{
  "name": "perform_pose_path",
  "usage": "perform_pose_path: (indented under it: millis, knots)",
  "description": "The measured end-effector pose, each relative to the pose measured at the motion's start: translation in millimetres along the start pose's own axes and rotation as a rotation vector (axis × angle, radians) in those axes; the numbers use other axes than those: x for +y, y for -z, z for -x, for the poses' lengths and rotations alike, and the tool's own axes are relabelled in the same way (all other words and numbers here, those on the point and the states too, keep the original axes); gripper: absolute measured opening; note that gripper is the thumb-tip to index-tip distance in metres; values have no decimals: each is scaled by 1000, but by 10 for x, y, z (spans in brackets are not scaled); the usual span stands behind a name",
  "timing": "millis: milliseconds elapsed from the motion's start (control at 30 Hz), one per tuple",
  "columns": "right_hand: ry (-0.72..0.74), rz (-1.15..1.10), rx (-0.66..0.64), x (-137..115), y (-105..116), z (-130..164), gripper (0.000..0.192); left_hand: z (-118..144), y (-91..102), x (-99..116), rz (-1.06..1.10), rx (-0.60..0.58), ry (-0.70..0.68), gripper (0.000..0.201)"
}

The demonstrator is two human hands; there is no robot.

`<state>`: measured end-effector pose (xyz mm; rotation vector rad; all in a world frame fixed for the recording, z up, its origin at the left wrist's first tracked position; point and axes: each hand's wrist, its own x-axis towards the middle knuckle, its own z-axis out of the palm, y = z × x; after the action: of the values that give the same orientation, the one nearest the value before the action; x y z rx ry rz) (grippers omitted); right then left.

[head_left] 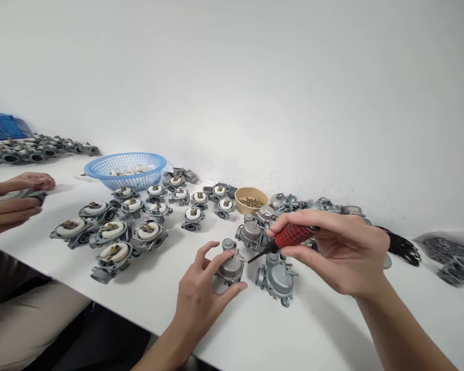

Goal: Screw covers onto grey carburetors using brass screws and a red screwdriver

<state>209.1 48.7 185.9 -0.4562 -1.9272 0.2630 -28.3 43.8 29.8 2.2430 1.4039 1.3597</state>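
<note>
Left hand point(201, 291): fingers curled around a grey carburetor point(231, 265) standing on the white table point(332, 330). Right hand point(332, 252): pinching a red-handled screwdriver point(290, 237), tip at that carburetor. Beside it, a second carburetor point(275, 277); behind, a bowl of screws point(251, 200).

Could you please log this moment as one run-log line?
left hand: grips carburetor on table | right hand: holds red screwdriver, tip at carburetor

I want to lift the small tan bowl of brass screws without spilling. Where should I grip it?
Grip the tan bowl by its rim, coming from above. It stands upright and open, with grey metal carburetor parts crowding both sides, so a level top-down pinch across the rim suits best.
</note>
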Motion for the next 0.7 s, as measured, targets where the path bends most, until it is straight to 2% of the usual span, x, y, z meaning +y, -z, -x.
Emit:
perform_pose_path:
  millis: [100, 300, 700]
  knots:
    - [6, -11, -35, 9, -29, -17, 62, 10, -1, 15, -11, 28, -39, 43]
    - [-8, -31, -63, 9, -81, -31, 60, 2, 29, 41, 20, -12, 39, 41]
    - [-37, -88, -109, 9, -186, -14, 66, 30, -1, 47, 86, -4, -2, 47]
